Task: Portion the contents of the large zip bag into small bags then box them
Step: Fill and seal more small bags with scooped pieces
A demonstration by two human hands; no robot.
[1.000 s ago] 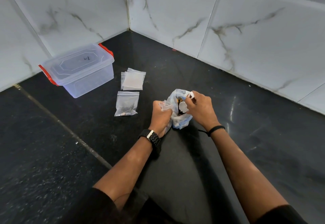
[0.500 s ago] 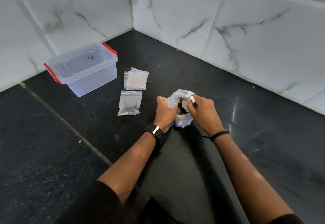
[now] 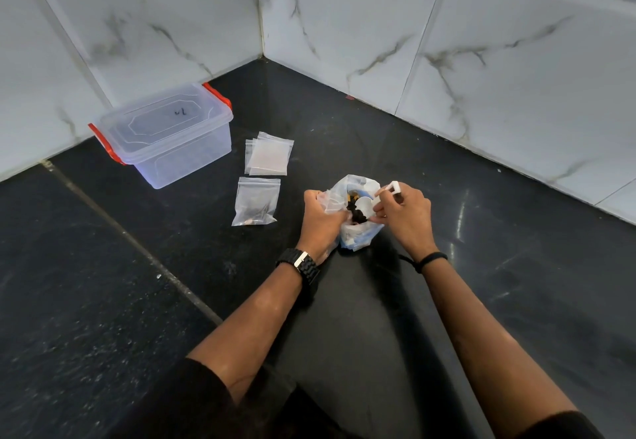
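Lifting higher, right hand (image 3: 404,213) fingers pinch white scoop (image 3: 389,189) (left hand (image 3: 321,213) grips large bag (image 3: 358,228)).

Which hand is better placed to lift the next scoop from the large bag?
The right hand: it already holds the white scoop in the large zip bag. The left hand grips the bag's edge and a small bag.

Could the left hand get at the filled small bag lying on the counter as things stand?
Probably yes, once freed. The filled small bag lies flat just left of the left hand with bare counter between, but that hand grips the large zip bag and an empty small bag.
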